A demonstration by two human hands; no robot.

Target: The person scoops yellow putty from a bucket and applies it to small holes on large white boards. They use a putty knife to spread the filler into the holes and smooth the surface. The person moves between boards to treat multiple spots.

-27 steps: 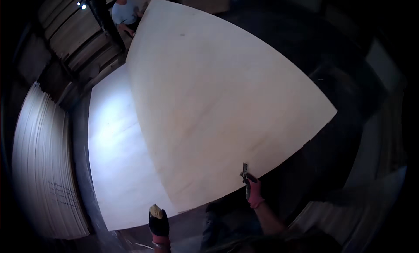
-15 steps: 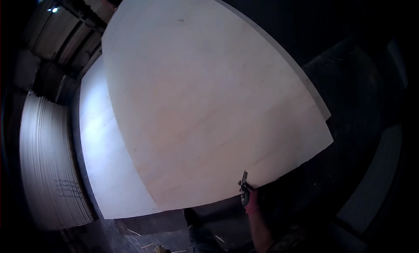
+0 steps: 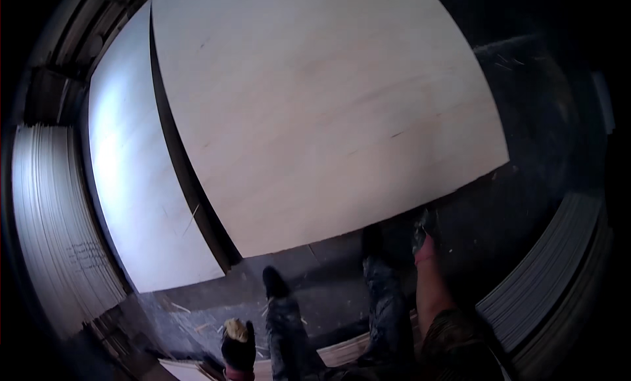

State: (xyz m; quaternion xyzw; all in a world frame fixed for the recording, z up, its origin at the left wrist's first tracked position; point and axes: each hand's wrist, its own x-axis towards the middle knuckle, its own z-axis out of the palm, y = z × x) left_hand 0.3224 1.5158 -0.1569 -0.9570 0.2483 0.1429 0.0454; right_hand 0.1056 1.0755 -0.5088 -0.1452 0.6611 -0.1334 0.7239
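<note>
A large pale wooden sheet (image 3: 328, 131) spreads in front of me, its near edge crossing above my feet. My right hand (image 3: 424, 233), in a dark glove with a red cuff, is at that near edge, toward its right end. Its fingers look closed, but shadow hides what they hold. Low on the left, my left hand (image 3: 238, 347) hangs apart from the sheets in a dark glove with a tan patch over the fingers. Its thumb stands away from the fingers, and I make out nothing held. A second pale sheet (image 3: 141, 171) lies along the left.
Stacked thin sheets (image 3: 56, 217) stand at the far left, and another stack (image 3: 545, 269) is at the lower right. Wood slivers (image 3: 177, 307) litter the dark floor (image 3: 217, 292). My shoes (image 3: 275, 282) are just short of the large sheet.
A dark gap has opened between the two sheets, which overlapped before. My right hand has moved right; the narrow tool seen in it no longer shows clearly. My left hand has come into view.
</note>
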